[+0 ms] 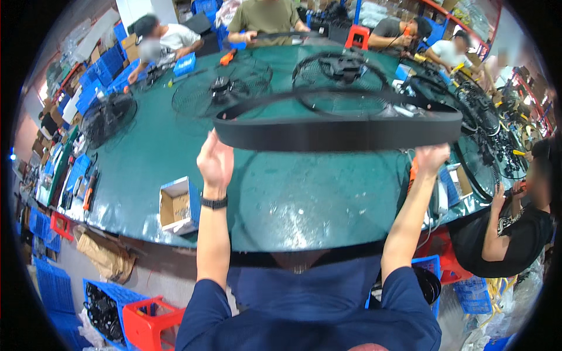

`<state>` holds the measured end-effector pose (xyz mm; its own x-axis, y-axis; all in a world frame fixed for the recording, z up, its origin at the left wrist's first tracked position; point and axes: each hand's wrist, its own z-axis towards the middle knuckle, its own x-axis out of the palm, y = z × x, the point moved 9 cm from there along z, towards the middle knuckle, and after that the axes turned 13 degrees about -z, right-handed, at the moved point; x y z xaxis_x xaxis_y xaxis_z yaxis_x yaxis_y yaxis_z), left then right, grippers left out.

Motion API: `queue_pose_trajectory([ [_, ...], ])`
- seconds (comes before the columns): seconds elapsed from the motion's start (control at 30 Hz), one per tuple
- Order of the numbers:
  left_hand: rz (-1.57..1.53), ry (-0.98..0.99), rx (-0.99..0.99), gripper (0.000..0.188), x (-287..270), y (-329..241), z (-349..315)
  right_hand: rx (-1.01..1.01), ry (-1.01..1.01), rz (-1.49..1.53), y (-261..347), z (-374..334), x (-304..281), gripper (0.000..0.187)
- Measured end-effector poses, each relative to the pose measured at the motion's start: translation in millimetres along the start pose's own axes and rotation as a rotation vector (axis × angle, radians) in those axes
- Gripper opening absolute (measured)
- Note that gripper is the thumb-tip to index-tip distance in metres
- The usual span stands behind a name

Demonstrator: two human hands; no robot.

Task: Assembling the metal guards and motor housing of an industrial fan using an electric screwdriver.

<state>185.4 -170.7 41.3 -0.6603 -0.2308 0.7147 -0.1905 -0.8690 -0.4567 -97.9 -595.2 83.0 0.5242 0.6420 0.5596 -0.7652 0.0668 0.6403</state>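
A large black plastic ring band [339, 133] is held up in the air over the green table [304, 205], level and seen almost edge-on. My left hand [215, 162] grips its left end from below, with a black band on that wrist. My right hand [431, 158] grips the ring's right end. Both arms reach up in dark blue sleeves. Behind the ring, black wire fan guards [341, 71] with motor hubs lie flat on the table.
A small open cardboard box [177, 206] with blue sides sits near the table's front left edge. Several other people work around the table's far and right sides. Blue and red crates [143, 319] stand on the floor at lower left.
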Motion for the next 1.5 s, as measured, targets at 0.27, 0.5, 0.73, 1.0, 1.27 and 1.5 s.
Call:
queue_pose_trajectory([
  [0.27, -0.093, -0.103, -0.116, 0.049, 16, 18, 6, 0.184, 0.425, -0.095, 17, -31, 28, 0.053],
  [0.5, 0.022, -0.201, 0.012, 0.059, 13, 16, -3, 0.031, 0.188, -0.402, 34, -41, 32, 0.05],
  [0.73, -0.199, -0.255, 0.082, 0.051, 6, 17, -11, -0.088, 0.121, -0.56, 62, -56, 42, 0.05],
  [1.0, -0.172, -0.269, 0.085, 0.054, 6, 18, -16, -0.193, 0.184, -0.589, 83, -63, 51, 0.047],
  [1.27, -0.109, -0.184, 0.027, 0.057, 19, 32, -10, -0.267, -0.056, -0.736, 114, -73, 46, 0.043],
  [1.5, 0.091, -0.051, -0.114, 0.072, 18, 49, -16, -0.365, 0.066, -0.334, 140, -87, 74, 0.052],
])
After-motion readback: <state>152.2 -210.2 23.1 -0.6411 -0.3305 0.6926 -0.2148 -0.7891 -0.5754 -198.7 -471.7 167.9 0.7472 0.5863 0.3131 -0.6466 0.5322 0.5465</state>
